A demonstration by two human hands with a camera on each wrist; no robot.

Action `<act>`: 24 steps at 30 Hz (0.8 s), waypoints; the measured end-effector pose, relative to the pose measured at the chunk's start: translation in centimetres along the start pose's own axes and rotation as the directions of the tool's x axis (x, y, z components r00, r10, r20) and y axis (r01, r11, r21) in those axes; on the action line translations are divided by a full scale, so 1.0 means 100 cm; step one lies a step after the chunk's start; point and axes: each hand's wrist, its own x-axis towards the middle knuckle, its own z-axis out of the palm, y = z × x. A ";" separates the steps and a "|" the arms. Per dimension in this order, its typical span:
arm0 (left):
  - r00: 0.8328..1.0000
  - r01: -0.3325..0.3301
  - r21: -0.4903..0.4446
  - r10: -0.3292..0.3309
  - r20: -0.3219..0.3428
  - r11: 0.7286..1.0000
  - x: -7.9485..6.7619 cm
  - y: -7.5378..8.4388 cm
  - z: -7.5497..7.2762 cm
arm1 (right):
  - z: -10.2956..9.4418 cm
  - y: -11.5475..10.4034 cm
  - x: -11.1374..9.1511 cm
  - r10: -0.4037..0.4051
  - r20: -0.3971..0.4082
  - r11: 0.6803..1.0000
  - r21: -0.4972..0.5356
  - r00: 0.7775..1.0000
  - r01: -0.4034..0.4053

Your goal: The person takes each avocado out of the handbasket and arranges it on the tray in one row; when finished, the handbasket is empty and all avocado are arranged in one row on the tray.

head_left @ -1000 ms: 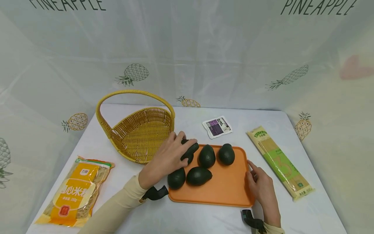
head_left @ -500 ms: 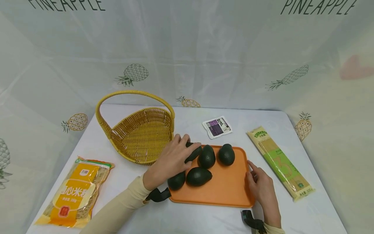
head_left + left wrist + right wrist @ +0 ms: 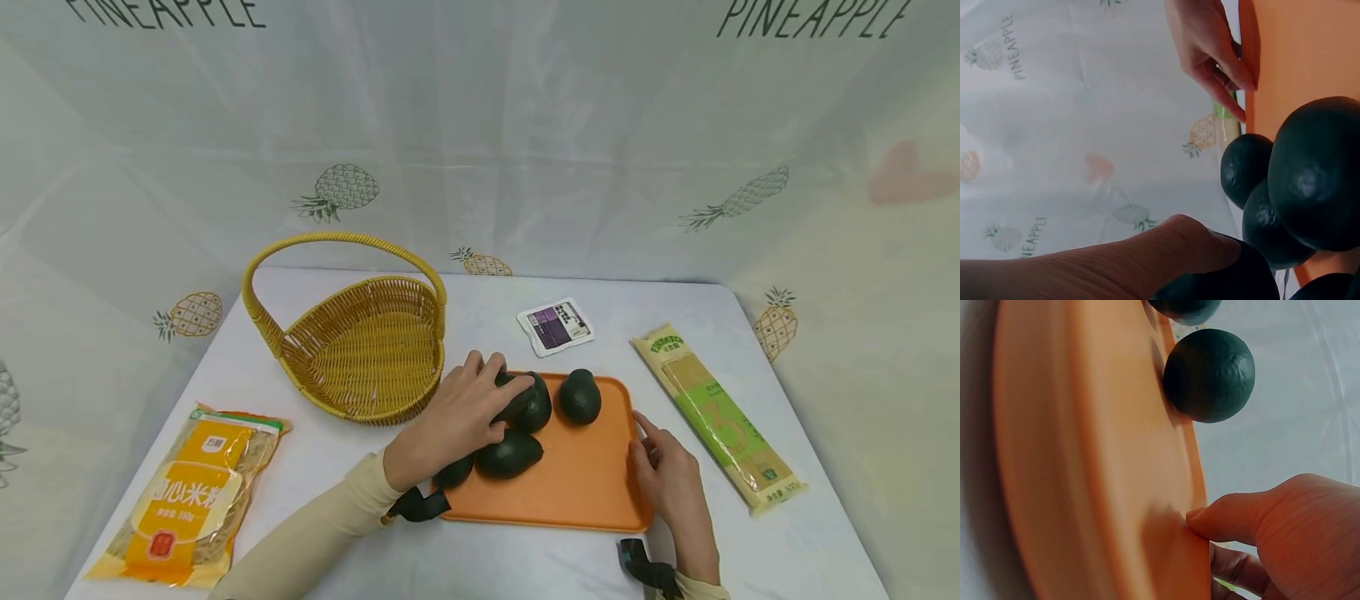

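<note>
My left hand [image 3: 461, 408] grips a dark green avocado [image 3: 1235, 278] over the left part of the orange tray [image 3: 585, 492]. In the left wrist view the thumb lies along the avocado's side. Close by on the tray are an upper-middle avocado [image 3: 537, 410], partly overlapped by the held one, a lower avocado [image 3: 510, 454] and a lower-left avocado [image 3: 453, 473] partly hidden by the hand. Another avocado [image 3: 580, 397] sits at the tray's back right. My right hand [image 3: 671, 479] pinches the tray's right rim, thumb on top and fingers outside, as the right wrist view shows.
A yellow wicker basket [image 3: 375, 350] with a tall handle stands behind and left of the tray. A bag of rice noodles [image 3: 187, 500] lies front left. A white and purple sachet [image 3: 555, 327] lies at the back, and a long noodle packet [image 3: 716, 417] on the right.
My left hand has moved to the right and slightly toward me with the avocado, now overlapping the upper-middle one. The right hand and tray stay in place.
</note>
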 end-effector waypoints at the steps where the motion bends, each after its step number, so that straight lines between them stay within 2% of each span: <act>1: 1.000 -0.004 0.001 0.004 0.003 1.000 0.001 0.001 0.000 | 0.000 0.000 0.000 -0.002 0.000 1.000 0.000 1.000 0.002; 11: 0.998 -0.054 -0.021 0.055 0.041 0.998 0.007 0.012 0.004 | -0.001 -0.001 0.000 0.007 0.016 1.000 0.010 1.000 -0.007; 17: 0.994 -0.108 0.033 0.107 0.027 0.994 0.012 0.022 0.011 | -0.001 0.000 0.000 0.012 0.017 1.000 0.005 1.000 -0.012; 24: 0.987 -0.159 0.120 0.154 0.046 0.980 0.018 0.033 0.015 | 0.000 0.000 0.000 -0.001 0.000 1.000 0.000 1.000 0.001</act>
